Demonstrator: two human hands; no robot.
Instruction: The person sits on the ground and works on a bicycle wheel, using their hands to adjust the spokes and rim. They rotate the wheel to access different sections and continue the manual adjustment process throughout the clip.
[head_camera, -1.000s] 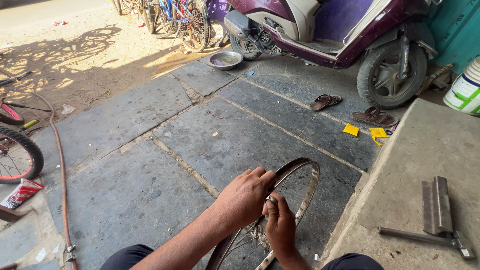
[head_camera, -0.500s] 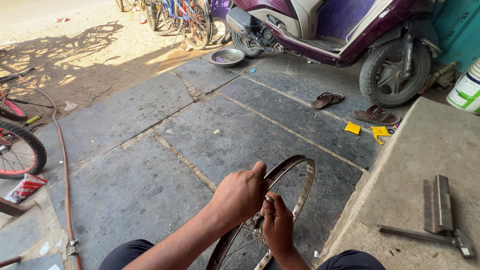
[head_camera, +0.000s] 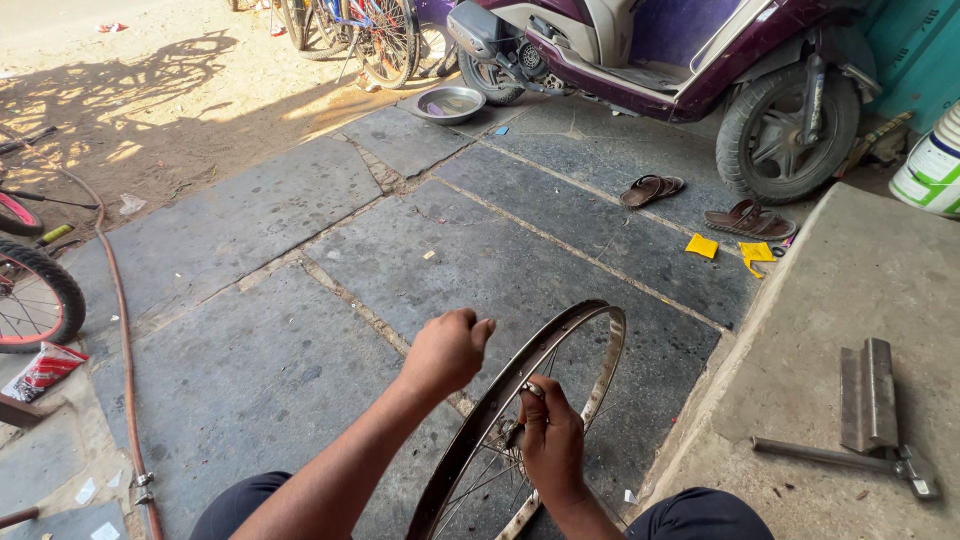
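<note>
Wheel rim (head_camera: 560, 350), a bare metal bicycle hoop with spokes, stands upright on the stone floor (head_camera: 300, 260) at six o'clock, between the person's knees. Largest of all, a purple scooter (head_camera: 680, 60) is parked at one o'clock, with two brown sandals (head_camera: 700, 205) on the slabs near its tyre. A concrete step (head_camera: 860, 330) at four o'clock carries a hammer (head_camera: 850, 458) and a steel angle piece (head_camera: 868, 395). A metal bowl (head_camera: 450, 104) sits at twelve o'clock. The left hand (head_camera: 447, 352) is a closed fist just left of the rim; whether it touches is unclear. The right hand (head_camera: 550, 445) pinches a small metal fitting at the rim's inner edge, its grip narrow.
</note>
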